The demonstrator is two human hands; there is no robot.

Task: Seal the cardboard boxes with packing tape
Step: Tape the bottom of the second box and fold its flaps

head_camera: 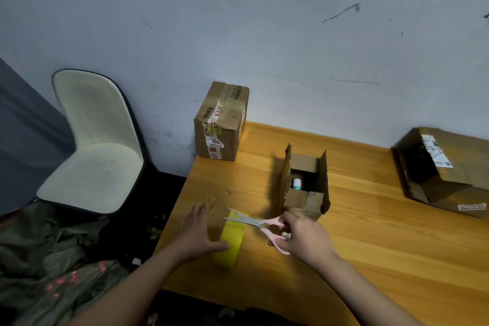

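- Nearest the camera, the left hand (197, 233) lies over the yellow tape roll (230, 239) by the tabletop's (370, 246) front-left edge, fingers stretched out straight, thumb against the roll's side; whether the fingertips pinch the tape's free end I cannot tell.
- Right hand (304, 235) grips the pink handles of the scissors (254, 222), fingers curled through the loops; the blades stand apart and point left across the pulled-out tape, just above the roll.
- Just behind the right hand stands a small open box (307, 188), near the middle of the tabletop, its two long flaps upright and its short flaps folded partly inward.
- Inside it sits a white and teal cylinder (297, 183).
- At the back-left corner of the tabletop, against the wall (264, 34), stands a closed box (219, 124) already taped across its top, with printed labels.
- At the right edge lies a larger box (444, 169), tilted, flaps loose, with a white shipping label.
- Off the tabletop to the left stands a pale chair (92, 145) with a dark rim.
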